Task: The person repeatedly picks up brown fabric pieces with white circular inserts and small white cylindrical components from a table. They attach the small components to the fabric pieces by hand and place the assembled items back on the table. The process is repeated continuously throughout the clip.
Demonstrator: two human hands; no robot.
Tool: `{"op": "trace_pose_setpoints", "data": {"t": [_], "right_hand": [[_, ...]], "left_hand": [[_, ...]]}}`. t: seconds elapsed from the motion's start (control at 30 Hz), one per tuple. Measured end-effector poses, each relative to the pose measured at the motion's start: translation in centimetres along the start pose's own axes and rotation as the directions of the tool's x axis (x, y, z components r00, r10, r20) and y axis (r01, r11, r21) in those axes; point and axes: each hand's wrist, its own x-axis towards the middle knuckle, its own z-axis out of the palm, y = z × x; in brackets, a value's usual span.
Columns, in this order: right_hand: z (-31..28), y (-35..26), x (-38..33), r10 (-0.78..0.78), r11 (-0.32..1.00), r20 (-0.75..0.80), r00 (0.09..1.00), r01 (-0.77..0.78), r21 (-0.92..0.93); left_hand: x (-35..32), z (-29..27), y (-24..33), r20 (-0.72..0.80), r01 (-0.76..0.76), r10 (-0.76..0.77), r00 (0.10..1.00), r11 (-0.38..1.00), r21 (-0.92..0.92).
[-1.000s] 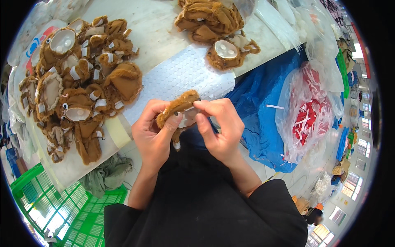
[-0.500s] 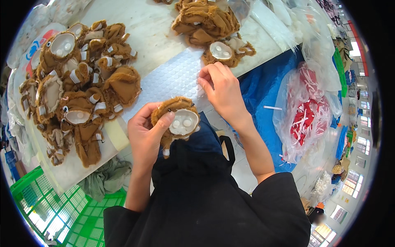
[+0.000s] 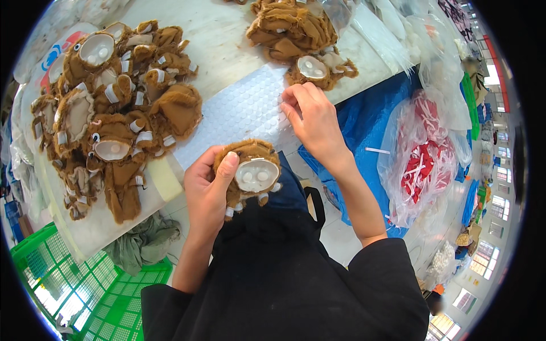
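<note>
My left hand (image 3: 209,183) grips a brown plush toy skin (image 3: 245,150), its thumb pressed on the fur. Set in that skin is an oval white plastic cup (image 3: 257,175) with two round bumps, facing up. My right hand (image 3: 316,124) is raised over the table's edge, thumb and fingers curled together; whatever may be between the fingertips is too small to make out. Just beyond it lies another plush skin (image 3: 311,68) with a similar cup. Beneath and between the hands, a sheet of bubble wrap (image 3: 230,116) covers part of the table.
A heap of brown plush skins (image 3: 122,111) fills the table's left side, and a second pile (image 3: 293,28) stands at the far side. Blue sheeting (image 3: 364,125) and a clear bag of red material (image 3: 424,165) are on the right. A green crate (image 3: 108,301) stands lower left.
The plush skin in my left hand has tilted slightly, showing more of its lower edge. My right hand stays close to the same place. The whole view has shifted a little.
</note>
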Motion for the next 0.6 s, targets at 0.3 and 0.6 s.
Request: {"op": "trace_pose_setpoints", "data": {"t": [0.3, 0.6], "right_hand": [[-0.8, -3.8, -3.5, 0.139, 0.740, -0.027, 0.990, -0.086, 0.667], [0.0, -0.5, -1.9, -0.010, 0.998, -0.189, 0.982, -0.003, -0.065]], "left_hand": [[-0.5, 1.6, 0.3, -0.052, -0.105, 0.107, 0.993, 0.994, 0.032], [0.0, 0.9, 0.0, -0.118, -0.142, 0.161, 0.980, 0.978, 0.155]]}}
